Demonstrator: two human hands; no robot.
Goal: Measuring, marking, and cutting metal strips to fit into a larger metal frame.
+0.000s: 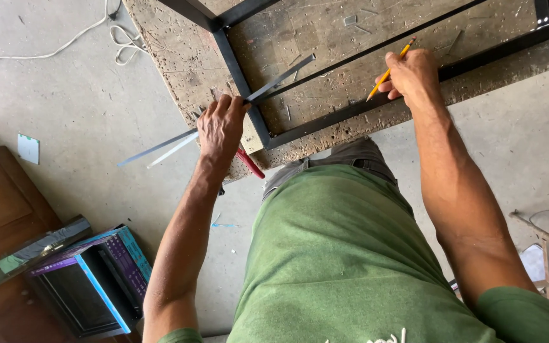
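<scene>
A person in a green shirt stands at a scarred workbench, seen from above, both bare arms reaching forward. A black metal frame lies flat on the bench, its near rail running from low on the left up toward the right. The left hand is closed around thin grey metal strips, gripping them about midway. The strips' long axis slants from the lower left, out past the bench edge over the floor, up and to the right across the frame's near left corner and into its opening. The right hand is well apart on the other side, resting at the near rail and pinching a yellow pencil whose tip points down toward that rail. The left hand is thus the one on the strips; the right is nearer the rail. A red-handled tool lies just below the left hand at the bench edge. An open box sits on the floor at the left.
</scene>
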